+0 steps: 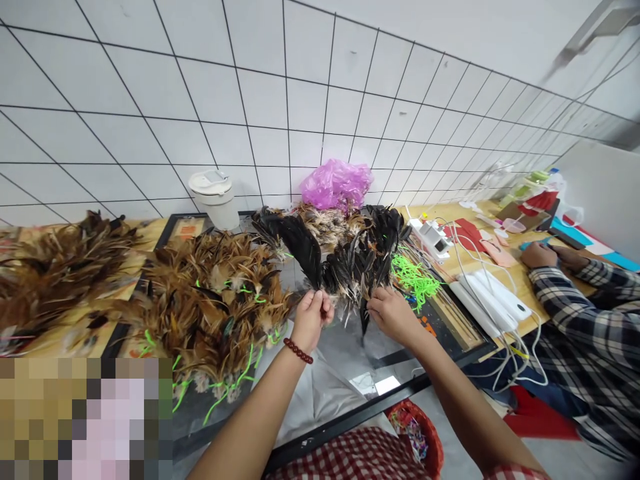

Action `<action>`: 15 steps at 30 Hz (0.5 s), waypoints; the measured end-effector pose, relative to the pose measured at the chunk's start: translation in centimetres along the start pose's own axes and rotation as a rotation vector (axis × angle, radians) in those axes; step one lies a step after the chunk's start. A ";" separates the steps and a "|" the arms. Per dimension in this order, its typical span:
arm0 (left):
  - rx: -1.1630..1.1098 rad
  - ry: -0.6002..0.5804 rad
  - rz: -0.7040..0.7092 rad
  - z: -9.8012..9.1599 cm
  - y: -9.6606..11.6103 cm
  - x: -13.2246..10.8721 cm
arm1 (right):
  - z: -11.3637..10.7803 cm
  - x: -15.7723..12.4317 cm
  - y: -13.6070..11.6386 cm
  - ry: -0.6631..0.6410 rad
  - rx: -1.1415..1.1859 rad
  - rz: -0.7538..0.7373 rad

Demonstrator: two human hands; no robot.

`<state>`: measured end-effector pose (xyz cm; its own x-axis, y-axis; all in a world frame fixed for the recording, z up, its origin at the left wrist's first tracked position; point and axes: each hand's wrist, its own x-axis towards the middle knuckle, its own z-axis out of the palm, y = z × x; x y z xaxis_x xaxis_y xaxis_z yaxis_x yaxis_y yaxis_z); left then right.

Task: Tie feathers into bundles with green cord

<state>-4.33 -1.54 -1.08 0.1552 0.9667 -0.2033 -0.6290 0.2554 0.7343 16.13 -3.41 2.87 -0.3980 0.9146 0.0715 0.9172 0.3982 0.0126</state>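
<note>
My left hand (313,313), with a beaded bracelet at the wrist, pinches the base of a long black feather (299,243) that stands up and leans left. To its right, my right hand (393,315) is closed at the lower edge of a pile of black feathers (357,263). A dark feather (365,320) points down from its fingertips. Just left of my hands lies a heap of brown feather bunches (215,293), several tied with bright green string. A tangle of green strings (415,277) lies beyond my right hand.
A pink plastic bag (337,183) and a white lidded cup (216,200) stand by the tiled wall. More brown feathers (60,273) cover the far left. At right are a power strip (430,240), cables, a white device (490,300) and a co-worker's hands (545,255). A red basket (430,433) sits below.
</note>
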 end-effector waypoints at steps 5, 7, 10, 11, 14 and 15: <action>0.041 0.008 -0.008 0.3 0.1 -0.3 | -2.7 1.0 -0.7 0.119 -0.056 -0.192; 0.071 0.013 -0.034 0.3 0.2 -0.4 | -4.0 2.3 -1.3 0.139 -0.087 -0.361; 0.118 -0.001 -0.111 0.4 0.3 -0.4 | -5.6 4.6 -2.2 0.136 -0.159 -0.585; 0.132 -0.011 -0.134 0.4 0.4 -0.4 | -6.0 5.3 -2.5 0.133 -0.184 -0.631; 0.156 -0.036 -0.172 0.4 0.6 -0.5 | -6.4 7.0 -3.1 0.124 -0.243 -0.723; 0.156 -0.042 -0.177 0.3 0.6 -0.4 | -6.4 7.3 -3.2 0.122 -0.256 -0.744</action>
<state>-4.54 -1.80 -0.31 0.2865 0.9054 -0.3133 -0.4639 0.4171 0.7815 10.40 1.54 9.71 -0.9166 0.3947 0.0630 0.3925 0.8592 0.3283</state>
